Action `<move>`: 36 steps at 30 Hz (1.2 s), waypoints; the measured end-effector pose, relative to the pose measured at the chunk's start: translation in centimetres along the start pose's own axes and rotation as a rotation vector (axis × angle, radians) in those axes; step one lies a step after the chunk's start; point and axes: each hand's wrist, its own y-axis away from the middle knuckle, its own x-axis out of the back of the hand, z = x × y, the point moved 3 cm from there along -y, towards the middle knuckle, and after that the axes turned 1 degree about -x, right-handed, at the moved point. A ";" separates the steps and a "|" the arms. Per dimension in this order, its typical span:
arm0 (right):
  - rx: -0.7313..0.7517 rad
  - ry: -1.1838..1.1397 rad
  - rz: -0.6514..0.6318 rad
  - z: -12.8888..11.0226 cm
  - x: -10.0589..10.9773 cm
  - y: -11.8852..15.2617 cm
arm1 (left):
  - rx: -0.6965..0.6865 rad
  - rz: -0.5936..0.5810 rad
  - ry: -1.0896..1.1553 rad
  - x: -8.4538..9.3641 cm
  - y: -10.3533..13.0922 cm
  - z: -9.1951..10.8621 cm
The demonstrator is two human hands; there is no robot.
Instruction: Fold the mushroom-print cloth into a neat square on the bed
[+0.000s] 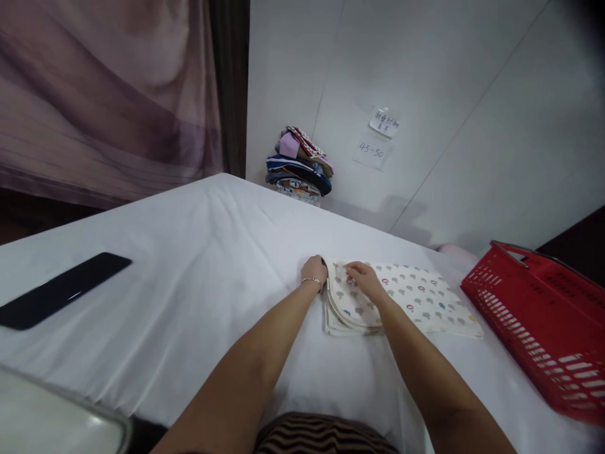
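Note:
A white cloth (416,296) printed with small grey, red and blue motifs lies folded in layers on the white-covered table. At its left edge, my left hand (314,271) is closed on the fold, its fingertips partly hidden. My right hand (365,279) rests on top of the cloth near that same edge, with its fingers stretched and slightly bent. Rounded layered corners show at the cloth's near left side. The rest of it spreads flat to the right, under and beyond my right forearm.
A red plastic basket (534,315) stands at the right, close to the cloth's right end. Against the wall is a stack of folded fabrics (300,167). A dark flat object (66,290) lies on the table (198,265) at left. Paper notes (373,150) hang on the wall.

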 end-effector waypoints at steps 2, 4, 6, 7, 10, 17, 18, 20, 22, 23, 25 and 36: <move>0.021 0.223 0.179 1.7 3.0 -1.3 | -0.046 0.033 -0.015 -0.1 0.2 0.0; -0.043 0.446 0.238 3.7 5.6 -2.4 | -0.086 0.053 -0.030 -0.2 0.4 0.0; -0.118 0.630 0.219 5.8 7.5 -3.0 | -0.107 0.054 -0.032 -0.3 0.5 -0.1; -0.145 0.670 0.204 6.7 8.1 -3.2 | -0.114 0.054 -0.028 -0.3 0.5 -0.1; -0.192 0.759 0.153 8.8 8.3 -3.2 | -0.140 0.063 -0.009 -0.4 0.3 -0.1; -0.209 0.898 0.169 10.4 7.0 -3.0 | -0.112 0.076 -0.024 -0.6 -0.2 -0.1; -0.211 0.904 0.171 10.4 7.0 -3.0 | -0.095 0.080 -0.029 -0.6 -0.2 -0.1; -0.219 0.914 0.177 10.3 7.0 -2.8 | -0.080 0.076 -0.036 -0.6 -0.2 0.0; -0.228 0.916 0.179 10.2 7.0 -2.7 | -0.085 0.064 -0.038 -0.7 -0.2 0.1; -0.229 0.915 0.179 10.1 7.0 -2.6 | -0.093 0.056 -0.041 -0.8 -0.2 0.1; -0.226 0.914 0.179 10.0 6.9 -2.6 | -0.108 0.044 -0.053 -0.9 -0.3 0.1; -0.245 0.902 0.172 10.2 6.9 -2.7 | -0.147 0.097 -0.048 -0.7 -1.1 0.0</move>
